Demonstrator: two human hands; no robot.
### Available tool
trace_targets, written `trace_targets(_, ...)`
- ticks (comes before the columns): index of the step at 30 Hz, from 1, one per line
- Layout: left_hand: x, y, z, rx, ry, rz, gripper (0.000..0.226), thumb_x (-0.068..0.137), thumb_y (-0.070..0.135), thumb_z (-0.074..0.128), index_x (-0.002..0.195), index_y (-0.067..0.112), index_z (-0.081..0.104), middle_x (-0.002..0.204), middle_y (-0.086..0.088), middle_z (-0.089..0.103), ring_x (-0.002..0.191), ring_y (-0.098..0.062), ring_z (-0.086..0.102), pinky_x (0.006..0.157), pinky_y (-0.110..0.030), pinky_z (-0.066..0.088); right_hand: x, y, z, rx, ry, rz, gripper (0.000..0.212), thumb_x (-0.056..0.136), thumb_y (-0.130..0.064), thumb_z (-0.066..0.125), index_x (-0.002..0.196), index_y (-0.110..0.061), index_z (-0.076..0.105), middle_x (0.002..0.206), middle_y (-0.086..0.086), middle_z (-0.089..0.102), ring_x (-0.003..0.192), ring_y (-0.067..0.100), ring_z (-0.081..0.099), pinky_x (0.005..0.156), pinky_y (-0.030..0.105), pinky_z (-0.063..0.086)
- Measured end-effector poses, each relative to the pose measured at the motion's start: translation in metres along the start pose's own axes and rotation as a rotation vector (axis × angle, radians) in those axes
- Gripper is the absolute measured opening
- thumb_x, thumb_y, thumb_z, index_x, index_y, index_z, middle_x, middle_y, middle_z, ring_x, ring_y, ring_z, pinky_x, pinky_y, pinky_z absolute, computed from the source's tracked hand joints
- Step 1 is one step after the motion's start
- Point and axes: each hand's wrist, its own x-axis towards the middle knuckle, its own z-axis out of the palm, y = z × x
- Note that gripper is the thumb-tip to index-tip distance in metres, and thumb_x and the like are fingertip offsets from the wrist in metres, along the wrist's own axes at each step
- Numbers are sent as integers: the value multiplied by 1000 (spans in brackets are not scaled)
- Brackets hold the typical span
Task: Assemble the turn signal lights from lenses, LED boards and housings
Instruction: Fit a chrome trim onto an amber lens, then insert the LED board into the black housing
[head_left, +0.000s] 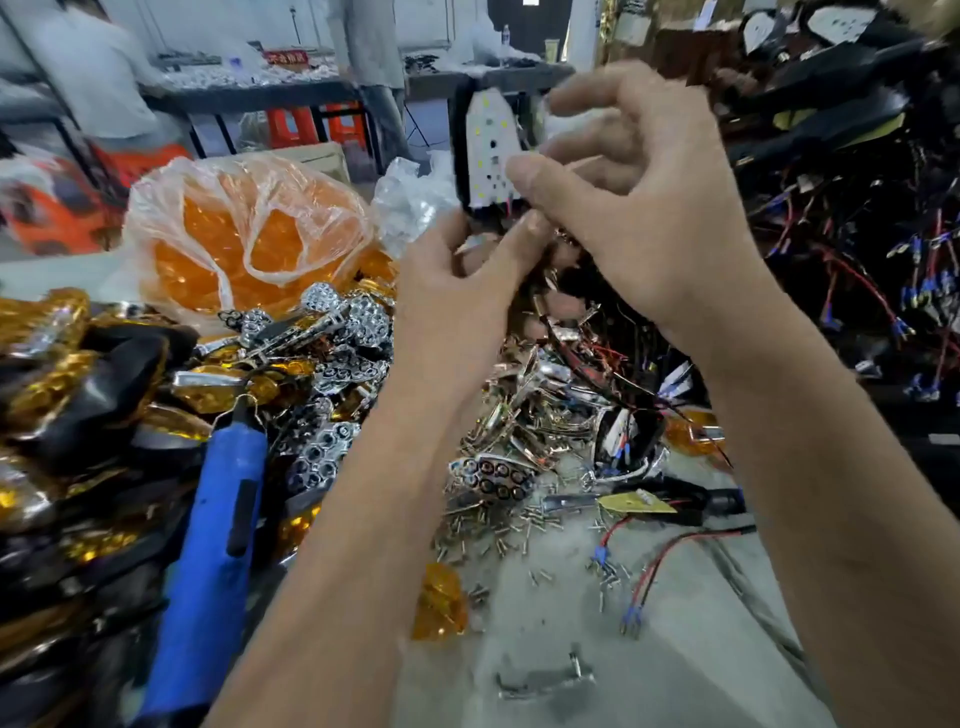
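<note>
Both hands are holding up a black housing (462, 156) above the orange lens bag (249, 228). The left hand (457, 291) is pinching its base. The right hand (634, 208) fingers are pinching the white LED board (491, 150) inside it.

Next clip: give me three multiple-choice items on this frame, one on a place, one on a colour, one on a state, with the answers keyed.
1. Where does the bag of orange lenses sit?
A. To the left of the raised hands
B. Under the right forearm
C. On the floor

2. What colour is the handle of the power screwdriver lying on the parts pile?
A. Red
B. Blue
C. Green

3. What is the state of the housing with the white LED board?
A. Lying on the bench
B. Sealed in a bag
C. Held up by both hands

Answers: 1 A, the bag lies left of the left hand. 2 B, its body is plainly blue. 3 C, the left hand pinches its lower end and the right hand thumb presses on the board.
</note>
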Motion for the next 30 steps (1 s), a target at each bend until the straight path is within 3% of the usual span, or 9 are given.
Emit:
trace_targets(3, -30, 11, -28, -107, -87, -232, 35, 86, 39, 71, 109, 13, 64, 79, -6, 75, 49, -17, 66, 38, -18, 41, -6, 7, 20, 102, -176, 168, 38, 96, -39, 74, 127, -18, 64, 91, 6, 74, 71, 7, 67, 67, 30, 52)
trace_targets(6, -51, 21, -56, 4, -224, -387, 33, 86, 40, 70, 104, 15, 62, 77, -9, 76, 45, -17, 65, 35, -17, 40, -9, 11, 38, 116, -304, 204, 28, 99, -40, 70, 115, -18, 75, 100, 28, 72, 80, 18, 60, 77, 35, 43)
trace_targets(9, -52, 32, -80, 150, -349, -495, 42, 92, 48, 68, 112, 11, 64, 94, -22, 78, 65, -31, 73, 44, -21, 52, -10, 13, 54, 87, -380, 193, 21, 99, -32, 69, 92, -18, 82, 100, 33, 70, 76, 30, 58, 75, 41, 44)
trace_targets(12, -47, 30, -94, 256, -234, -529, 55, 84, 49, 73, 114, 4, 70, 108, -28, 74, 90, -42, 74, 59, -31, 62, -12, 20, 68, 65, -453, 202, 17, 96, -31, 73, 89, -18, 82, 97, 38, 68, 66, 42, 54, 69, 44, 50)
trace_targets(14, -46, 22, -99, 243, -102, -513, 56, 77, 39, 80, 122, 6, 66, 107, -20, 77, 85, -34, 76, 61, -31, 62, -16, 25, 75, 90, -494, 219, 19, 91, -36, 79, 93, -17, 78, 94, 35, 71, 65, 32, 52, 70, 40, 47)
trace_targets(17, -43, 9, -106, 232, -22, -478, 47, 83, 21, 84, 126, 18, 66, 94, -6, 75, 78, -23, 72, 61, -31, 60, -20, 35, 82, 45, -523, 212, 30, 81, -48, 84, 95, -24, 71, 86, 11, 77, 71, 29, 65, 79, 46, 53)
trace_targets(21, -45, -1, -114, 249, 54, -435, 49, 86, 10, 83, 128, 28, 65, 74, 11, 76, 73, -15, 76, 58, -30, 60, -16, 43, 83, 106, -463, 250, 49, 75, -63, 77, 90, -17, 73, 80, 3, 71, 69, 20, 66, 70, 44, 57)
trace_targets(27, -49, -13, -114, 188, 192, -323, 33, 89, 1, 77, 115, 23, 75, 83, -11, 73, 73, -21, 76, 61, -36, 62, -21, 50, 84, 95, -654, 392, 30, 91, -46, 76, 105, -20, 72, 97, 10, 76, 87, 21, 76, 67, 31, 64)
trace_targets(30, -48, -16, -111, 170, 236, -273, 21, 88, 2, 75, 101, 19, 75, 88, -17, 74, 73, -23, 75, 59, -37, 62, -25, 52, 90, 63, -809, 422, 27, 94, -38, 76, 112, -20, 67, 99, 10, 79, 86, 29, 79, 73, 48, 66)
